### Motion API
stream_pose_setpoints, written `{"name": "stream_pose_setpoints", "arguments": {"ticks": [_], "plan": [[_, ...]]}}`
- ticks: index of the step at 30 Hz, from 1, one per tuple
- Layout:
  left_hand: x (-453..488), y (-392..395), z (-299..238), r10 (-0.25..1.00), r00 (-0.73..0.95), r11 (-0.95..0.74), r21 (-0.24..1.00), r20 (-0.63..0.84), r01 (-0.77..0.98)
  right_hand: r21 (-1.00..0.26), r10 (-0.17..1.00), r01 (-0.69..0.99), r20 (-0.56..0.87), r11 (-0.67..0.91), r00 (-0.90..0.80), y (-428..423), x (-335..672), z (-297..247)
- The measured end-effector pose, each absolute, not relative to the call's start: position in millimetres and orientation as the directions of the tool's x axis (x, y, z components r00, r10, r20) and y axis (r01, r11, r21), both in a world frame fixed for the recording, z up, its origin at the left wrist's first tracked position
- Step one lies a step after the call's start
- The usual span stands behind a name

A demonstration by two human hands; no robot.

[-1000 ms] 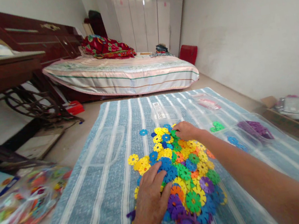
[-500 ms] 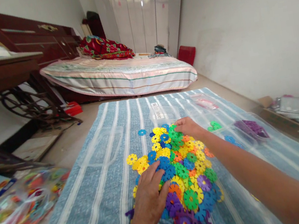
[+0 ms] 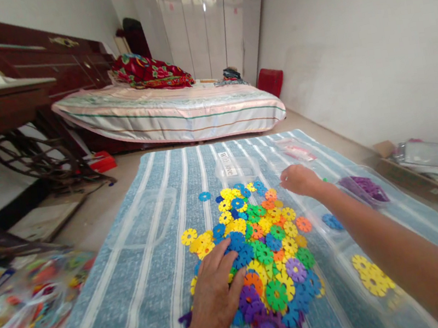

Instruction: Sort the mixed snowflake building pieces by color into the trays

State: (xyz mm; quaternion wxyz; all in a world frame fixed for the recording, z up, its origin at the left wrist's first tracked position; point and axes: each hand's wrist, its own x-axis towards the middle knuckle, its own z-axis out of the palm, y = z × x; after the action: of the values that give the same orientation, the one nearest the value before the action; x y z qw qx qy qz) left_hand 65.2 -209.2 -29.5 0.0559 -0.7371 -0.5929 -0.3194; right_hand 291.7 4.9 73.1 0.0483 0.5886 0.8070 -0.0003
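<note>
A heap of flat, flower-shaped plastic pieces [image 3: 266, 251] in yellow, blue, green, orange and purple lies on a blue striped mat [image 3: 147, 286]. My left hand [image 3: 216, 292] rests flat on the near left side of the heap, fingers spread. My right hand [image 3: 300, 180] hovers just past the heap's far right edge, over clear plastic boxes, with its fingers curled together. Whatever those fingers hold is hidden. One lone blue piece [image 3: 204, 196] lies apart at the far left.
Clear boxes stand on the mat: a labelled one [image 3: 236, 168], one with purple pieces [image 3: 362, 188], one with blue [image 3: 330, 221], one with yellow [image 3: 372, 278]. A bag of pieces [image 3: 25, 305] lies left. A bed [image 3: 169, 111] stands behind, a cardboard box [image 3: 422, 165] right.
My right hand has left the far top of the heap and moved right, over the clear boxes. My left hand stays on the heap. The view has shifted slightly.
</note>
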Motion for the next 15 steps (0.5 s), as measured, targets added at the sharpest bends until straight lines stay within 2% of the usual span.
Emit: {"name": "stream_pose_setpoints", "arguments": {"ticks": [8,15], "plan": [[64,-209,-29,0.839,0.095,-0.295,0.301,0.535,0.907,0.053,0.893,0.897,-0.139,0.439,-0.428,-8,250,54],[65,-210,-28,0.84,0.091,-0.286,0.295,0.534,0.912,-0.005,0.844,0.881,-0.284,0.473,-0.455,0,244,39]]}}
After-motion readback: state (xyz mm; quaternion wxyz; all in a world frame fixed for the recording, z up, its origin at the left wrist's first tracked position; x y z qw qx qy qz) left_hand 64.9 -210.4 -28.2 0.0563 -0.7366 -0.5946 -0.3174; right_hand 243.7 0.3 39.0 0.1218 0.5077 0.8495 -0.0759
